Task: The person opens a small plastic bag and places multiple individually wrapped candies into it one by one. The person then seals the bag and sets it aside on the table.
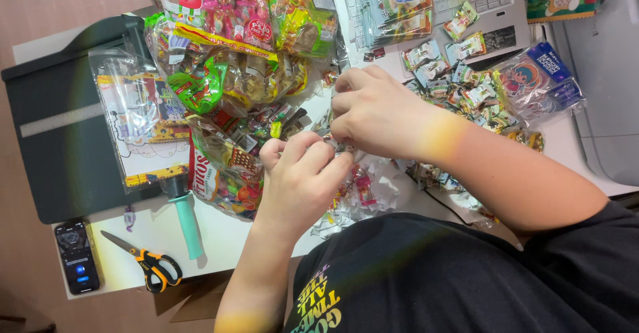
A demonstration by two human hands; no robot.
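Observation:
My left hand (299, 173) and my right hand (379, 113) meet over the middle of the white table (219, 240). Both pinch a small clear candy packet (335, 145) between their fingertips; most of it is hidden by the fingers. Just under the hands lies a heap of small wrapped sweets and torn clear wrappers (363, 190). To the left of my hands is a clear bag of mixed colourful candies (226, 166).
Large candy bags (233, 33) are piled at the back. A dark grey paper trimmer (53, 127), a phone (76, 256), orange-handled scissors (150, 263) and a teal-handled tool (186, 220) lie at the left. Several small sachets (466, 87) sit by a laptop (486, 0).

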